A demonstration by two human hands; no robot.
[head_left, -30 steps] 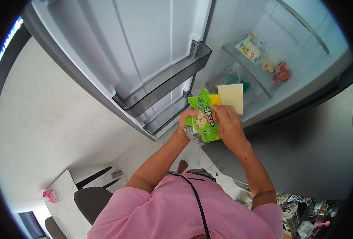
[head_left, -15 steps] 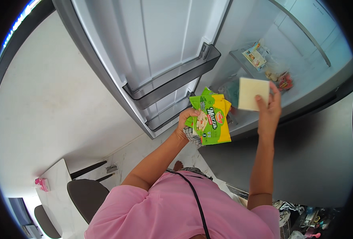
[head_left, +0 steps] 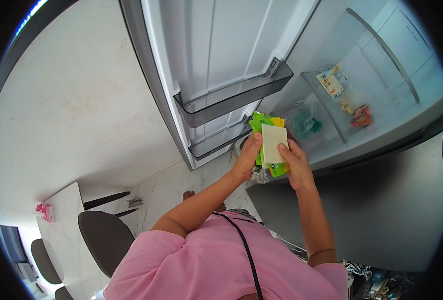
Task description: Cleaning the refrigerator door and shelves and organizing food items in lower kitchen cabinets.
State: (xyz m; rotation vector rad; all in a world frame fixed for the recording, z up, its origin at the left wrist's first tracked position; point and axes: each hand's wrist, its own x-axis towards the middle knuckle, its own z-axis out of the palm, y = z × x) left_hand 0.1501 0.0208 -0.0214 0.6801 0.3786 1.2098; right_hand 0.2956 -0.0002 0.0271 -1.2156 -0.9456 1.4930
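My left hand [head_left: 249,152] is closed around green and yellow cheese packets [head_left: 259,120], and a checked cloth [head_left: 260,175] hangs just below them. Over the packets lies a pale, flat, square block that looks like cheese [head_left: 273,142]. My right hand [head_left: 297,162] grips that block by its right edge, thumb on its face. Most of the packets' printed side is hidden behind the block. Both hands are together in front of the open fridge.
The fridge door [head_left: 211,40] stands open with two grey shelf bins [head_left: 236,97]. Inside, a shelf carries packets [head_left: 330,82] and a red bag [head_left: 361,116]; a green bag [head_left: 309,122] lies lower. A chair [head_left: 104,240] and marble table [head_left: 64,225] stand at left.
My right hand has brought the pale block left and down onto the packets in my left hand. The packets have turned and are now mostly covered. The view has shifted slightly.
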